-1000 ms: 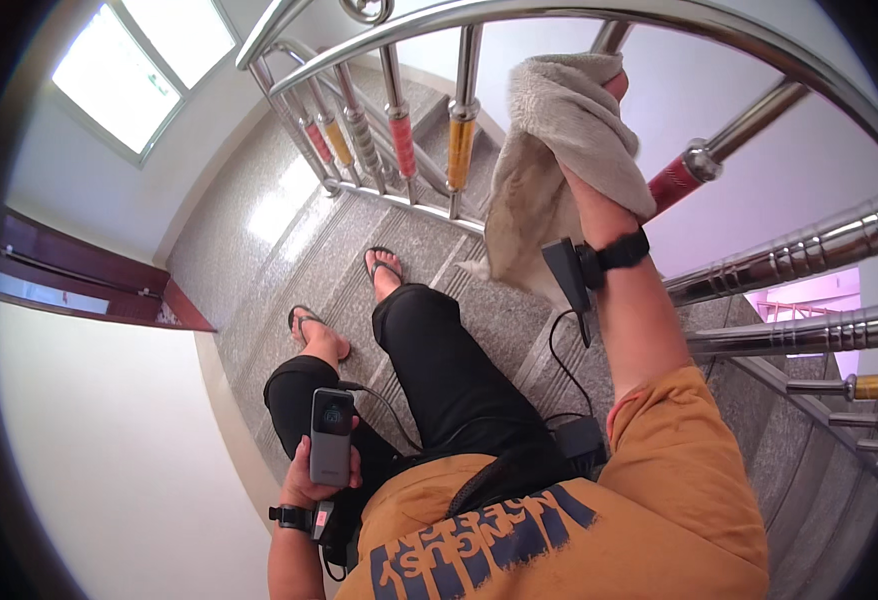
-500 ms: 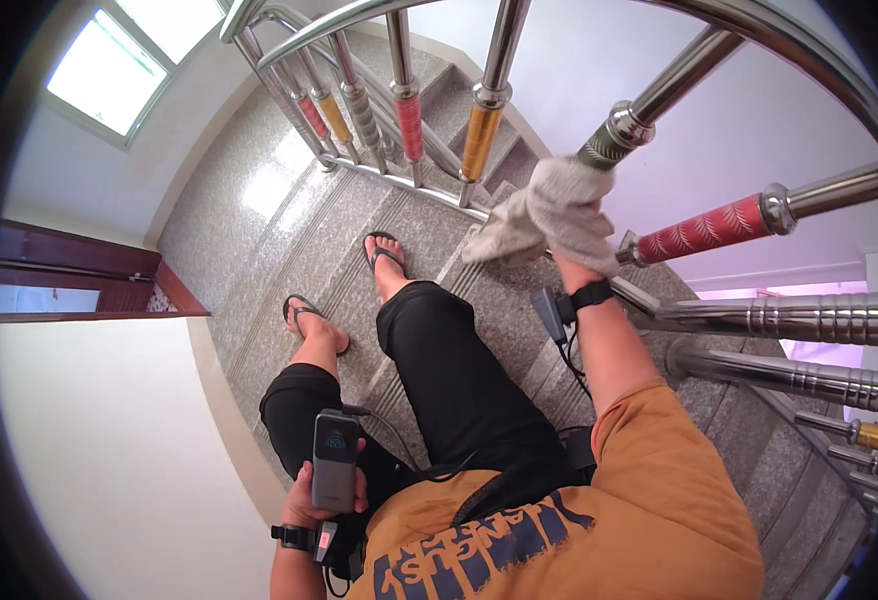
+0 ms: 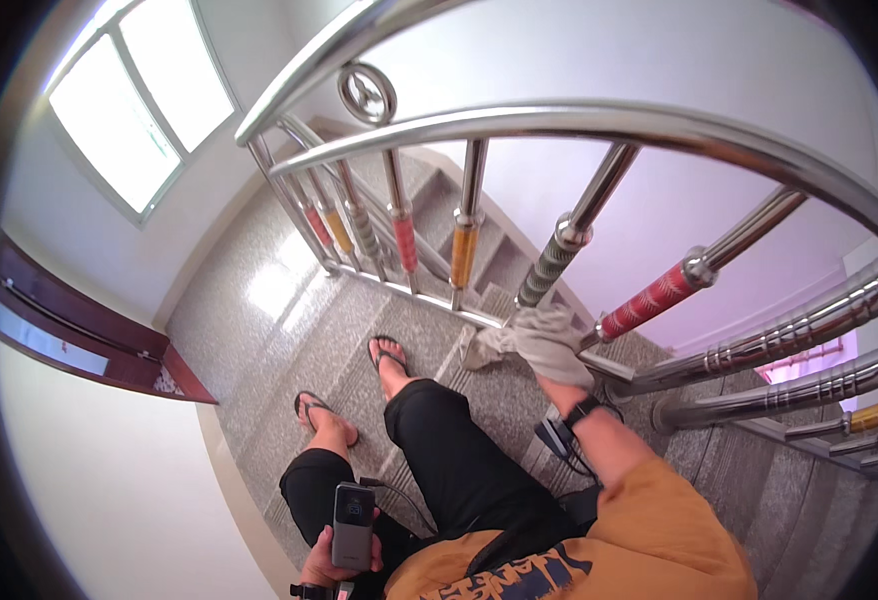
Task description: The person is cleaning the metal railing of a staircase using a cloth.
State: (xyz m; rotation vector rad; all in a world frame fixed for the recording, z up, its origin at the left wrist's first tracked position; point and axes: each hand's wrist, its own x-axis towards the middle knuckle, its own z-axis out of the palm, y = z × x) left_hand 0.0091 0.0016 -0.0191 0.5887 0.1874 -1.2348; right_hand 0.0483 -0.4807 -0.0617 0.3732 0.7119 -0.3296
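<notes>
A beige-grey cloth (image 3: 549, 345) is bunched in my right hand (image 3: 563, 392), whose fingers are mostly covered by it. The hand presses the cloth at the foot of the baluster with the green patterned sleeve (image 3: 549, 268), by the bottom rail (image 3: 429, 298). One end of the cloth hangs over the step to the left. My left hand (image 3: 319, 565) is closed around a grey power bank (image 3: 353, 545) with a dark display, held low in front of my left thigh. A black cable (image 3: 399, 493) leads from its top.
A curved steel handrail (image 3: 559, 115) and balusters with red, yellow and green sleeves run along the right. Speckled stone steps (image 3: 349, 320) lie under my sandalled feet. Thick steel posts (image 3: 789, 355) stand at right; a white wall (image 3: 109, 450) and dark red door (image 3: 69, 330) at left.
My right hand has moved down the green-sleeved baluster with the cloth, from the sleeve's lower part to the foot. The view has tilted up; my left hand still holds the power bank.
</notes>
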